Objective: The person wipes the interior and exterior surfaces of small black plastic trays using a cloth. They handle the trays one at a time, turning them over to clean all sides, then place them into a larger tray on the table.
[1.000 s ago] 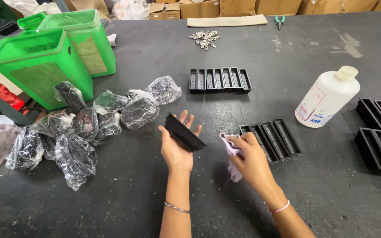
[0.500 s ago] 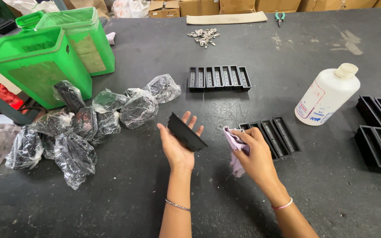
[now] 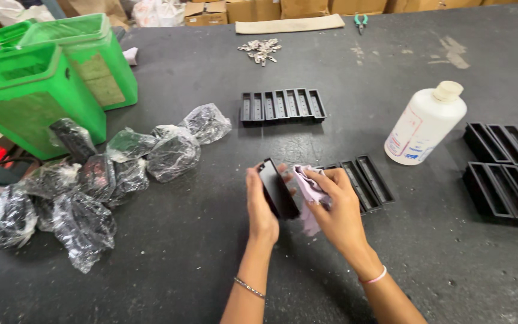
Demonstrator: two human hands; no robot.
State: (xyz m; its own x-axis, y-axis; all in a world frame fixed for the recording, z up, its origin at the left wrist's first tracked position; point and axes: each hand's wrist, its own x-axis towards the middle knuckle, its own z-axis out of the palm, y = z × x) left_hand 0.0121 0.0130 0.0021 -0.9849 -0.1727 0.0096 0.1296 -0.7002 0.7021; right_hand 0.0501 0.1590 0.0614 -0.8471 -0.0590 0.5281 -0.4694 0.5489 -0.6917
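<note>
Dark workbench (image 3: 151,288), green bins (image 3: 37,96), hands wiping black part (image 3: 277,189)

Both forearms reach forward, left hand (image 3: 262,207) and right hand (image 3: 337,210) close together, fingers curled shut.

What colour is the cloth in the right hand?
Pale pink-lilac cloth, pressed by the right hand against a black part; head view shows it.

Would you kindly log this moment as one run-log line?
left hand: holds black part | right hand: presses pink cloth on it | white bottle: upright on table
</note>
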